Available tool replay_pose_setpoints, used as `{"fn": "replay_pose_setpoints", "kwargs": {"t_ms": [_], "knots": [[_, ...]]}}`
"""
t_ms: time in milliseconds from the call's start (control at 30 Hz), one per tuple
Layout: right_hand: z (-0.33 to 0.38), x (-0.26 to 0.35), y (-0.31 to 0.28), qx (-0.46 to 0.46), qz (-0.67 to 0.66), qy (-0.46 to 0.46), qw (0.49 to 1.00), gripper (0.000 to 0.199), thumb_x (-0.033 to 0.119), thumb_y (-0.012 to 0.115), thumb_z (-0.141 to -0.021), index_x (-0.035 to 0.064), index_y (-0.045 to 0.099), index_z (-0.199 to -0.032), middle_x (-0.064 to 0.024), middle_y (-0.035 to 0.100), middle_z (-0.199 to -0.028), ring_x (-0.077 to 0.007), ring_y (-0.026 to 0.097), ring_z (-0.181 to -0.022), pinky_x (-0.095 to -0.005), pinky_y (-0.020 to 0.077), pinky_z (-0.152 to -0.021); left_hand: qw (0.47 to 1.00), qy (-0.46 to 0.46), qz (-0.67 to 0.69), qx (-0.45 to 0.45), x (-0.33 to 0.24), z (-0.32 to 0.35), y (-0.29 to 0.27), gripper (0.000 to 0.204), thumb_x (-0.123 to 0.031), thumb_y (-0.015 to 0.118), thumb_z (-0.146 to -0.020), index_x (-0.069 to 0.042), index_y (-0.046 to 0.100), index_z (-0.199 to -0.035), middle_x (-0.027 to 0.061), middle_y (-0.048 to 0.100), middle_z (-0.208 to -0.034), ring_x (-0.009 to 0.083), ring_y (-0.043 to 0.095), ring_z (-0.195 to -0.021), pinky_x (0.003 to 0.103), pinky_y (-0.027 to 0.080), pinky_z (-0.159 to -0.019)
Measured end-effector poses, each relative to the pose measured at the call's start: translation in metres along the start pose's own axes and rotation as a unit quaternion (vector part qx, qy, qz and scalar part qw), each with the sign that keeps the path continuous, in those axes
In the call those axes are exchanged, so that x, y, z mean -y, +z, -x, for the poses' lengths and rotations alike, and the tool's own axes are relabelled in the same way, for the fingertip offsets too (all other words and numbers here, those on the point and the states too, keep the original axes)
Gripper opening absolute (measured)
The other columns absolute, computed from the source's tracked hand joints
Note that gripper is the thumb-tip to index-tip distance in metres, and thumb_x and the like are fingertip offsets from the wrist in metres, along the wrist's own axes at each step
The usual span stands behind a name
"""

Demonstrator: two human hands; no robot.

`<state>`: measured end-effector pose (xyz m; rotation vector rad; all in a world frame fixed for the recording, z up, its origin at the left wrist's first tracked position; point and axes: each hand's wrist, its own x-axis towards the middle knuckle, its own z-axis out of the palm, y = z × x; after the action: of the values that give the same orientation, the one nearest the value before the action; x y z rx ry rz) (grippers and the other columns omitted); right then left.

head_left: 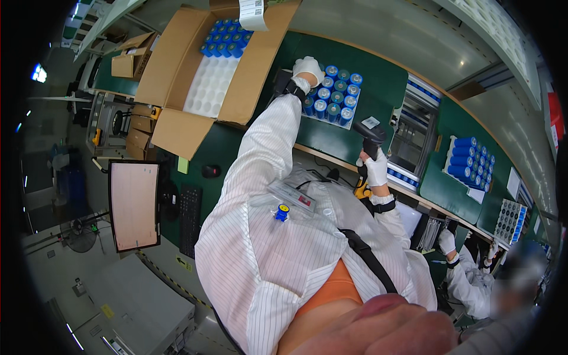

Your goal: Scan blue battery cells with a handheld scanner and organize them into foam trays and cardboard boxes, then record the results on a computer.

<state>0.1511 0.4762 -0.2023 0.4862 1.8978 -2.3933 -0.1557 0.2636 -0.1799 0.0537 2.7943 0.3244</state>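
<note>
Many blue cylindrical cells (334, 94) under gloved left hand (308, 67), fingers unclear; right hand (375, 168) grips black scanner (370, 135).

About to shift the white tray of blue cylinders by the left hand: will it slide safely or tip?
The tray looks thin, so it may flex. The blue cylinders stand upright and close together, so a sharp push might topple some. They look solid, so probably heavy. The left hand rests at its edge.

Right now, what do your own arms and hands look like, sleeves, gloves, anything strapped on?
Both arms wear long white sleeves with fine dark pinstripes. The left hand and the right hand are each in a white glove. A black band wraps each wrist, above the cuff. A black strap crosses the chest of the same striped coat.
</note>
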Motion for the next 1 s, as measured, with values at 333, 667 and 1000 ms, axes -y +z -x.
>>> {"fn": "replay_pose_setpoints", "kwargs": {"t_ms": [333, 667, 1000], "knots": [[-0.009, 0.031, 0.011, 0.013, 0.043, -0.066, 0.997, 0.016, 0.002, 0.068, -0.088, 0.0022, 0.06, -0.102, -0.0026, 0.062, -0.081, -0.0104, 0.057, -0.066, -0.0262, 0.0463, -0.06, 0.926, 0.043, 0.294, -0.231, 0.009, 0.077, -0.038, 0.044, -0.016, 0.068, -0.086, 0.001, 0.058, -0.125, 0.0224, 0.067, -0.116, 0.0334, 0.065, -0.108, 0.039, 0.053, -0.092], [-0.003, 0.081, 0.049, 0.064, 0.416, -0.257, 0.87, 0.027, 0.016, 0.076, -0.073, 0.0044, 0.065, -0.094, -0.017, 0.068, -0.081, -0.037, 0.068, -0.076, -0.0403, 0.0534, -0.068, 0.252, -0.075, 0.951, 0.163, 0.035, 0.091, 0.041, 0.042, -0.052, 0.042, -0.102, -0.011, 0.053, -0.096, 0.0096, 0.061, -0.081, 0.0283, 0.061, -0.068, 0.042, 0.055, -0.066], [0.013, 0.055, 0.045, 0.18, 0.499, -0.297, 0.794, 0.035, 0.012, 0.074, -0.073, 0.0017, 0.065, -0.105, -0.0207, 0.068, -0.09, -0.0413, 0.066, -0.082, -0.0441, 0.0529, -0.074, 0.569, -0.114, 0.812, 0.058, 0.034, 0.177, -0.009, 0.033, -0.04, 0.063, -0.094, -0.007, 0.064, -0.099, 0.0131, 0.067, -0.085, 0.0258, 0.067, -0.072, 0.04, 0.056, -0.063]]}}
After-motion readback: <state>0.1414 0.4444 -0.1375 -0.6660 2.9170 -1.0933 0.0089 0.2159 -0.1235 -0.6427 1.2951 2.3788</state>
